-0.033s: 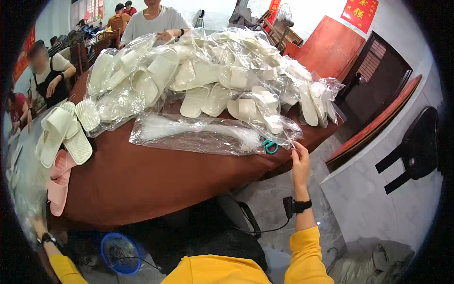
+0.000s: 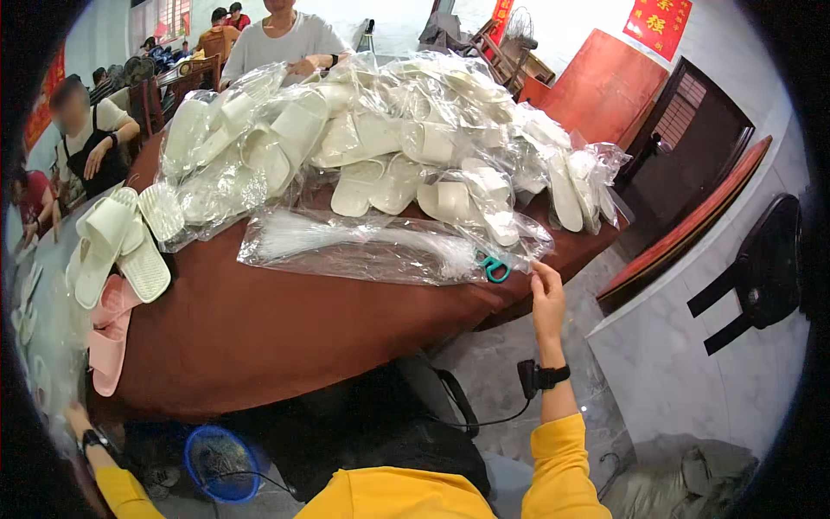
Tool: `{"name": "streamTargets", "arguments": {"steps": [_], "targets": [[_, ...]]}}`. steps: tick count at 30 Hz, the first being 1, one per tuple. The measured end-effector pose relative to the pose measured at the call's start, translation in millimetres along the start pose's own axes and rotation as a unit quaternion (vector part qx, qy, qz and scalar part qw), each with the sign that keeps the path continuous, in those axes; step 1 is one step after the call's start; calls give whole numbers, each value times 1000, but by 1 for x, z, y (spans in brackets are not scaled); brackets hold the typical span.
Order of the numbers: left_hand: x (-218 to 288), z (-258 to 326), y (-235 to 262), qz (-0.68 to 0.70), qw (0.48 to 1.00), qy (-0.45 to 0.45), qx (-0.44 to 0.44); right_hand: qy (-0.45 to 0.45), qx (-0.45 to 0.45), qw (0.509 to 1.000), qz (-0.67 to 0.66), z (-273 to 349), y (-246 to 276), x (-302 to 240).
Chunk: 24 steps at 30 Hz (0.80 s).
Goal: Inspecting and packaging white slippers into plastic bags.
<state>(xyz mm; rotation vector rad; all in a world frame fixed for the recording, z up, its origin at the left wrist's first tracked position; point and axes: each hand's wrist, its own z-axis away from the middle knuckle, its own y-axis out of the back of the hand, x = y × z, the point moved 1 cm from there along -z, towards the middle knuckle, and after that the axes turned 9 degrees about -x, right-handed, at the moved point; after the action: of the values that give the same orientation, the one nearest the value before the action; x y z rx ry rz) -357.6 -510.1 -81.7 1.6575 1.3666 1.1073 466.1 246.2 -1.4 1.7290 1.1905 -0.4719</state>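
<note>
Plastic bag (image 2: pixel 372 246) of thin white strands lies flat near the tabletop (image 2: pixel 285 337) front edge, a teal hook (image 2: pixel 494 268) at its right end. Right hand (image 2: pixel 546 298) reaches up to that end, fingers pinched on the bag's film corner just beside the hook. Likely light, floppy, slippery film; strands would sag if lifted by one corner, so the bunched hook end looks the firmest hold. Left hand (image 2: pixel 76 421) is low at the left edge, fingers hidden, cannot tell its state. Bagged white slippers (image 2: pixel 380 138) pile behind; loose white and pink slippers (image 2: pixel 112 259) at left. Reddish-brown round tabletop, crowded room, people seated beyond.
</note>
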Motion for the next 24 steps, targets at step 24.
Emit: {"name": "streamTargets", "arguments": {"steps": [24], "targets": [[98, 110, 13, 48, 995, -52, 70, 136, -232, 946, 182, -130, -27, -7]]}}
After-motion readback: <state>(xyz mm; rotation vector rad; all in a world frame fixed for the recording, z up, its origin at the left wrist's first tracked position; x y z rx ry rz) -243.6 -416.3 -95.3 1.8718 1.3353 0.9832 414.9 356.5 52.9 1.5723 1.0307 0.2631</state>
